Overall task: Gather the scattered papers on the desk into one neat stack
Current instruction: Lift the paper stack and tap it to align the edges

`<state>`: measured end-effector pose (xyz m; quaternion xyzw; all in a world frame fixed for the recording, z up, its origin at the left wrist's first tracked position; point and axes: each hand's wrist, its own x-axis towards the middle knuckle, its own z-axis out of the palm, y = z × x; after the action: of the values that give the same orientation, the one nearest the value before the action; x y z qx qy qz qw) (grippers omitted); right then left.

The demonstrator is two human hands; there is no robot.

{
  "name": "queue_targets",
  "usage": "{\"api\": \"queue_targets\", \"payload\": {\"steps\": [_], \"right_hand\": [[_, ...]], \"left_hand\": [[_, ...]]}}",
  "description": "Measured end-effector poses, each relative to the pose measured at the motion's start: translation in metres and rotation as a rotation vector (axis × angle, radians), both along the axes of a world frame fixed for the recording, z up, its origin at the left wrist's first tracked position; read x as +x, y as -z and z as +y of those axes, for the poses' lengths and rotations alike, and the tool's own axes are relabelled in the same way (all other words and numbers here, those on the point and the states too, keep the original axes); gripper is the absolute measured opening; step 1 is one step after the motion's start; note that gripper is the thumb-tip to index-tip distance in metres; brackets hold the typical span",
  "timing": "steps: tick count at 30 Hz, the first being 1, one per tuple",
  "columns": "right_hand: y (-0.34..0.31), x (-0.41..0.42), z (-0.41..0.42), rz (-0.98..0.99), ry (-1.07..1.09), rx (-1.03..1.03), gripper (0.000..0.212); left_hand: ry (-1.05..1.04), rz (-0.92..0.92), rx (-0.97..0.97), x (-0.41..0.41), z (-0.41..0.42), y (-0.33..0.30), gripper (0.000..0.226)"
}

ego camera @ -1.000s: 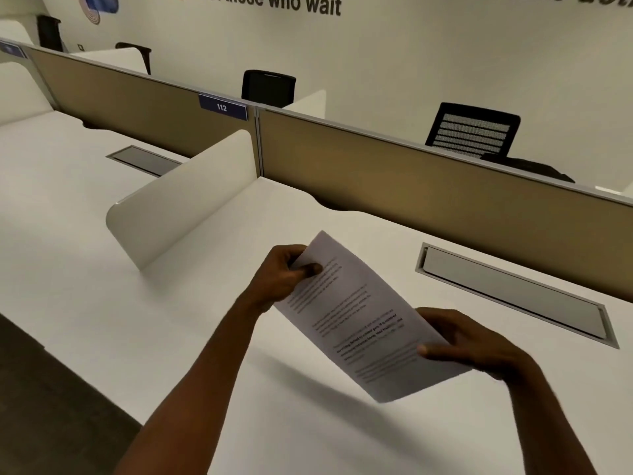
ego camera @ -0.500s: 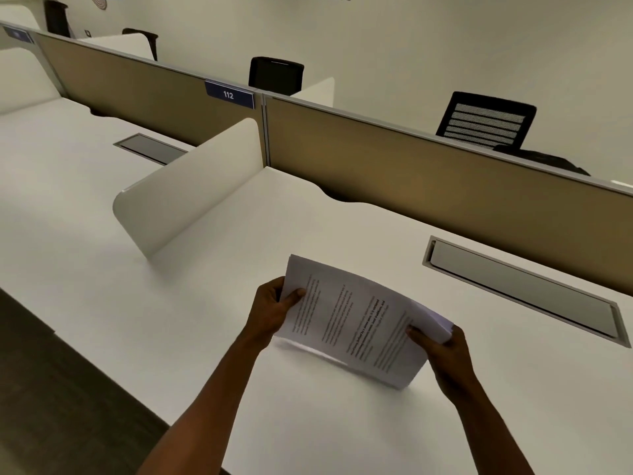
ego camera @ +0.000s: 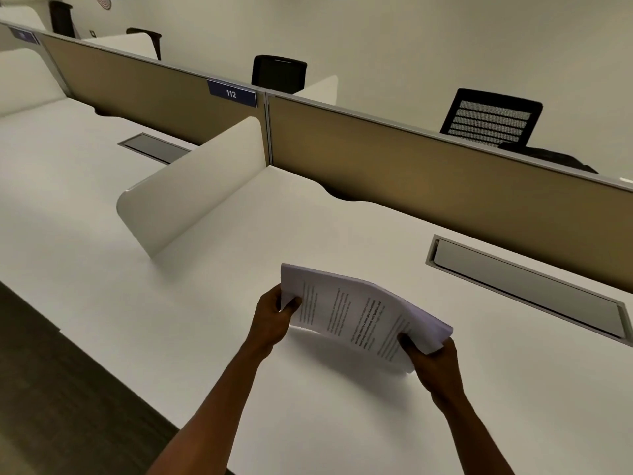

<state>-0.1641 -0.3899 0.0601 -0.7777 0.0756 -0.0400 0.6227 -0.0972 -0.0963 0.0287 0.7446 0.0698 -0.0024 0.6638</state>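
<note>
— Two hands are gripping one sheaf of papers [ego camera: 356, 317] above a white counter [ego camera: 239, 337] in an open-plan office, is that right?

— Yes. A person's left hand [ego camera: 274, 320] is pinching the sheaf's left edge, thumb lying on the printed top sheet and the other fingers [ego camera: 291, 305] curling behind it. The right hand [ego camera: 433, 363] is clamping the lower right corner, thumb on the front, remaining fingers tucked underneath and mostly hidden.

— Where is the sheaf sitting?

— It is being held tilted, printed face toward the camera, bowing upward in the middle. Its lower edge is coming down close to the counter and casting a shadow there; whether it is touching the surface cannot be told. The sheets' edges are fanning slightly at the right end.

— And the surroundings?

— A rounded white divider [ego camera: 191, 186] is standing to the left of the hands, meeting a tan partition [ego camera: 411, 173] running along the counter's far side. A blue tag reading 112 [ego camera: 232, 93] is hanging on that partition. A grey cable hatch [ego camera: 524, 286] is lying flush in the counter, to the right of the papers. Black office chairs [ego camera: 491, 118] are showing beyond the partition.
</note>
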Motion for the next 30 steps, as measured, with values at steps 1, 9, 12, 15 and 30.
{"api": "queue_targets", "payload": {"steps": [1, 9, 12, 15, 30], "right_hand": [[0.004, -0.001, 0.003, 0.023, 0.007, -0.006, 0.037], [0.017, 0.007, 0.0, 0.089, 0.022, 0.023, 0.036], [0.014, 0.008, -0.003, 0.093, 0.007, -0.036, 0.046], [-0.004, 0.021, -0.012, 0.068, -0.034, -0.125, 0.028], [-0.153, 0.062, -0.007, -0.167, -0.539, -0.617, 0.029]], "left_hand": [[0.012, 0.019, 0.011, -0.001, 0.0, 0.003, 0.025], [-0.031, 0.035, 0.028, -0.006, -0.001, 0.005, 0.027], [0.007, 0.08, 0.073, -0.007, -0.001, 0.008, 0.027], [-0.115, -0.032, 0.202, -0.004, -0.001, -0.008, 0.052], [0.54, -0.195, 0.52, 0.039, -0.028, -0.132, 0.031]]}}
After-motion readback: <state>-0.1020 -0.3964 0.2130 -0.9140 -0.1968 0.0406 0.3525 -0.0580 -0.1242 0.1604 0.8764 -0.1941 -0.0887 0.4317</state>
